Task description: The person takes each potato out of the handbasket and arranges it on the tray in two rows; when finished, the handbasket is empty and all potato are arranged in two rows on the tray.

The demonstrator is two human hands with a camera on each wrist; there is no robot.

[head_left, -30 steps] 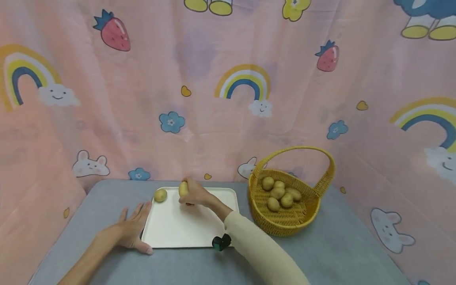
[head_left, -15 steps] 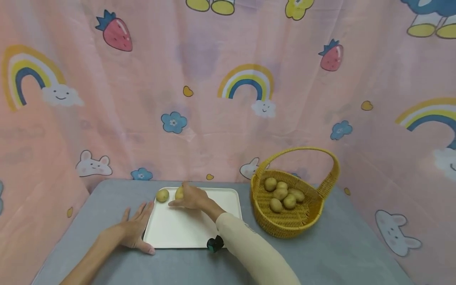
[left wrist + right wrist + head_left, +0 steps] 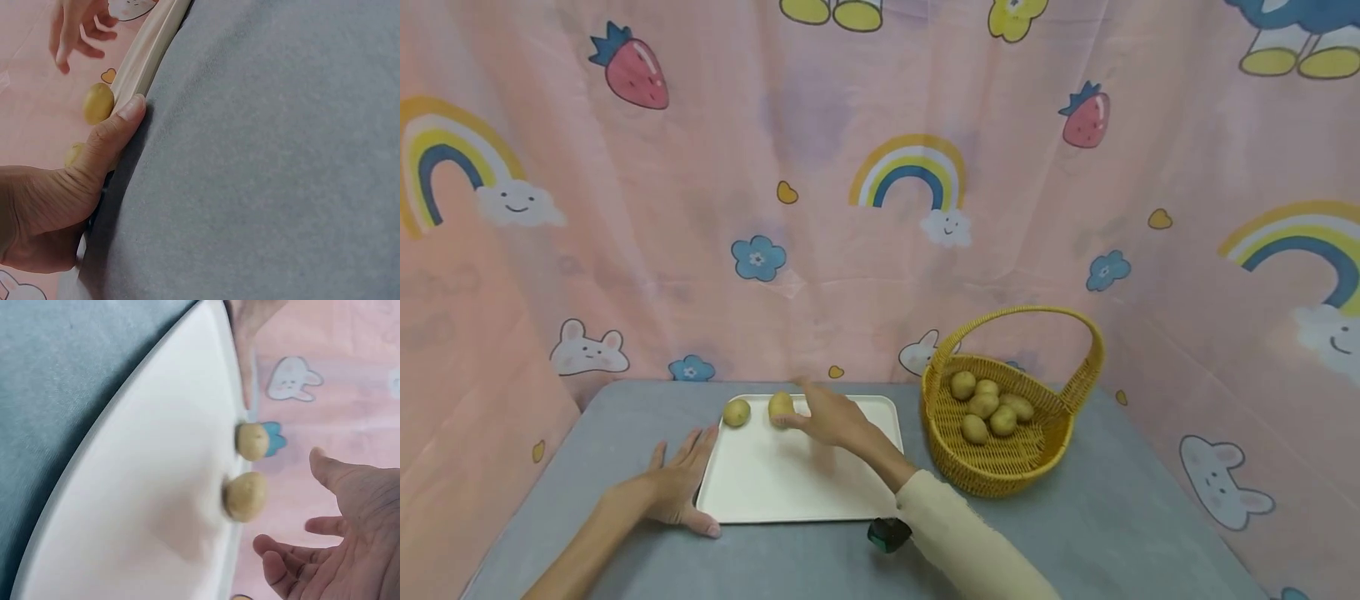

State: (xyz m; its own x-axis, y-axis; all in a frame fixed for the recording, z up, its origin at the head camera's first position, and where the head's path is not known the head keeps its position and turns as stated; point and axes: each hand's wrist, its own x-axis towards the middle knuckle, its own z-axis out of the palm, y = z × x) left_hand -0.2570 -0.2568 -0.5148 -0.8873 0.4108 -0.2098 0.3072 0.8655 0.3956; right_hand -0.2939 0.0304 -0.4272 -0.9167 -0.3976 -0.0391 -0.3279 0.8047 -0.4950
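Observation:
Two potatoes lie along the far left side of a white tray (image 3: 797,483): a round one (image 3: 737,412) by the corner and a second potato (image 3: 781,407) just right of it. My right hand (image 3: 831,417) hovers over the tray beside the second potato, fingers spread and holding nothing; the right wrist view shows a gap between the fingers (image 3: 281,575) and that potato (image 3: 245,496). At the tray's left edge rests my left hand (image 3: 677,483), its fingers stretched out and its thumb (image 3: 119,128) along the near corner.
Right of the tray stands a yellow wicker basket (image 3: 996,482) with a tall arched handle (image 3: 1022,310). Several potatoes (image 3: 983,406) lie inside it. Grey cloth (image 3: 790,562) covers the table, and a patterned pink curtain (image 3: 700,250) hangs behind.
My right hand set the second potato down on the tray beside the first, let go of it and drew back to the right. The left hand stayed at the tray's edge.

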